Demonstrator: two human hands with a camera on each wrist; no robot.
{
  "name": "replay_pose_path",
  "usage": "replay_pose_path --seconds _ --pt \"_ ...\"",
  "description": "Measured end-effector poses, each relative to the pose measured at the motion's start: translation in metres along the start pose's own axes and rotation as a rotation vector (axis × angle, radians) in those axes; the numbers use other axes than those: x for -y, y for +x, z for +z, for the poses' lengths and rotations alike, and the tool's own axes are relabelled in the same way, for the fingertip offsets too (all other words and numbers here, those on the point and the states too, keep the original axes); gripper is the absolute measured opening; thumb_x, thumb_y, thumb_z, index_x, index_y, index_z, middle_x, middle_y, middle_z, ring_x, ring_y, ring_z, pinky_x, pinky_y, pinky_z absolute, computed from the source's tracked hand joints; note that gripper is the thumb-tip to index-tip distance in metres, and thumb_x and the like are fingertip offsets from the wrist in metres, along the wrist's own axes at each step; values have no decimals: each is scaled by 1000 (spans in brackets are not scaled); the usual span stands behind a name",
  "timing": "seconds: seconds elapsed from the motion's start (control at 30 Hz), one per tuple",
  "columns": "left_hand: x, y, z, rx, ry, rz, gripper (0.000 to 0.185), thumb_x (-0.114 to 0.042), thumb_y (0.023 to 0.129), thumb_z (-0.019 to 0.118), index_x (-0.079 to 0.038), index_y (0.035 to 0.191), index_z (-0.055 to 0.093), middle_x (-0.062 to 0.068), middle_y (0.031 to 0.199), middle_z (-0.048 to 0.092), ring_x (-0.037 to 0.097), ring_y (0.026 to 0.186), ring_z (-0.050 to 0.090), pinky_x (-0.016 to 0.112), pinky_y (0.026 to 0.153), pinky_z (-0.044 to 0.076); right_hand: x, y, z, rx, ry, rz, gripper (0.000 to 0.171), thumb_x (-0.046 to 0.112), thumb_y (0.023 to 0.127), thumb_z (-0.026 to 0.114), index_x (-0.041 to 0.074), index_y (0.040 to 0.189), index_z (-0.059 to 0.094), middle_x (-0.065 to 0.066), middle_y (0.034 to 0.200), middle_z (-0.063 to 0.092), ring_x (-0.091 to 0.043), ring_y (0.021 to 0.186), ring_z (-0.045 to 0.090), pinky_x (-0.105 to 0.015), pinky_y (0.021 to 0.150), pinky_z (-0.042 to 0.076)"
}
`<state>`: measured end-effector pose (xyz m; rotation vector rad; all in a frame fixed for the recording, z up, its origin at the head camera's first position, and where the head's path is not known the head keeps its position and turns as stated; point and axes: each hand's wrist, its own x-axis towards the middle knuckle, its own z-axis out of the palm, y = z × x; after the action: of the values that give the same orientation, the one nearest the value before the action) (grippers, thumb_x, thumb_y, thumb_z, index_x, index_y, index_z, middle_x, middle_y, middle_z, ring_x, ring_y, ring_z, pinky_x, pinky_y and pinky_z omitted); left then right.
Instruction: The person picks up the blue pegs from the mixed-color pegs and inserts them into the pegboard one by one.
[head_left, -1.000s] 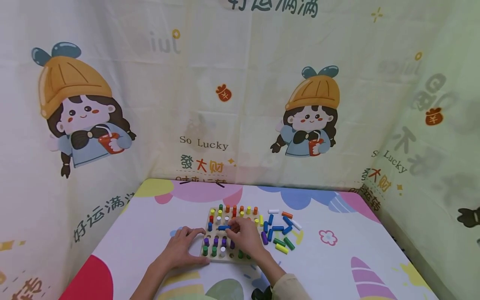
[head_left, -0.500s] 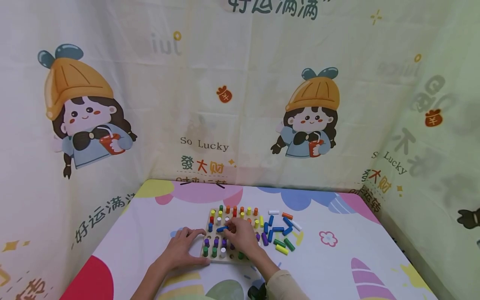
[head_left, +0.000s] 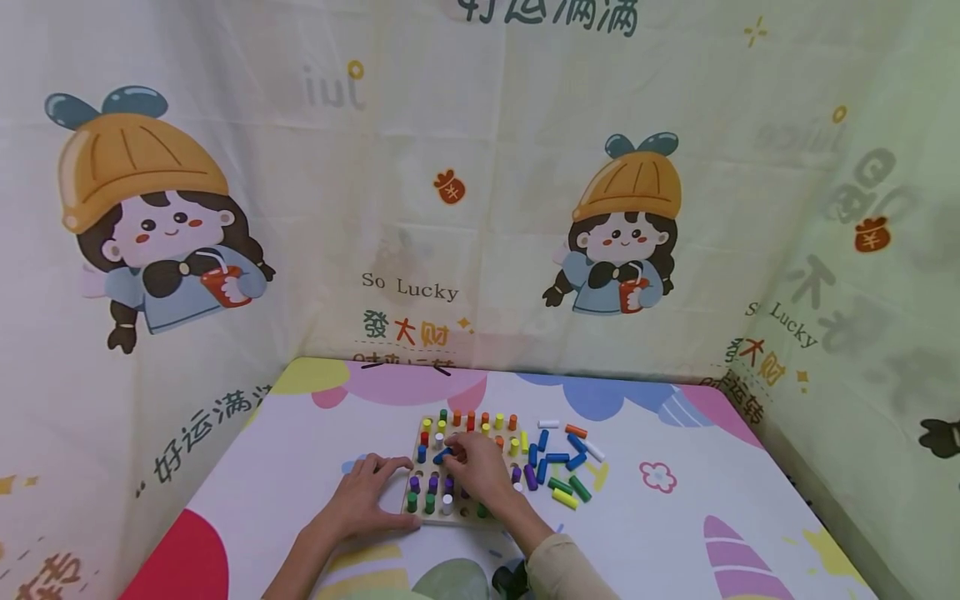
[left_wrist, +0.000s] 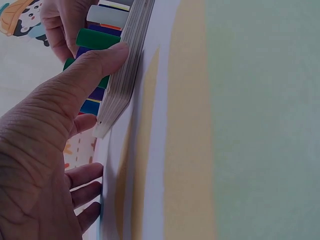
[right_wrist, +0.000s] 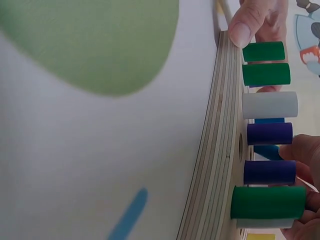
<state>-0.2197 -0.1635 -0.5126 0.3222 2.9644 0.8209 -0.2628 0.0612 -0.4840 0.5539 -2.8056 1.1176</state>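
Note:
A square wooden peg board (head_left: pixel 420 515) lies on the table with coloured pegs standing in its holes. My right hand (head_left: pixel 454 454) is over the middle of the board and pinches a blue peg (head_left: pixel 442 456), which is tilted just above the holes. My left hand (head_left: pixel 378 479) lies flat on the table beside the board's left edge. Its thumb (left_wrist: pixel 97 62) presses against the board's near corner (left_wrist: pixel 122 85), close to a green peg (left_wrist: pixel 97 39). In the right wrist view, green, white and purple pegs (right_wrist: pixel 270 134) stand along the board's edge (right_wrist: pixel 215 150).
Several loose pegs (head_left: pixel 564 467), blue, green, yellow, white, orange and purple, lie on the table right of the board. Printed cloth walls (head_left: pixel 480 208) close in the back and both sides. The tabletop (head_left: pixel 675 517) has a colourful printed cover.
My right hand has shifted slightly left over the board, and the blue peg has gone from lying level to tilted. The left hand has not moved.

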Motion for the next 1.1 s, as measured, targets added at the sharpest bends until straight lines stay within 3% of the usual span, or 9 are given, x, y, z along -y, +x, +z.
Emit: replay_pose_path --seconds 0.67,1.1 --pt "0 1 -1 2 -3 -2 83 -70 65 85 -33 134 58 1 117 49 26 111 46 59 98 42 7 -2 2 -9 64 2 21 13 97 71 11 117 72 5 95 69 -7 82 60 -22 76 55" --pt "-3 0 -5 18 -7 -28 84 -69 65 86 -32 135 58 3 119 49 29 113 46 60 100 42 13 -22 -10 -114 103 -38 21 16 95 73 9 116 72 1 99 71 -9 84 63 -21 76 56"
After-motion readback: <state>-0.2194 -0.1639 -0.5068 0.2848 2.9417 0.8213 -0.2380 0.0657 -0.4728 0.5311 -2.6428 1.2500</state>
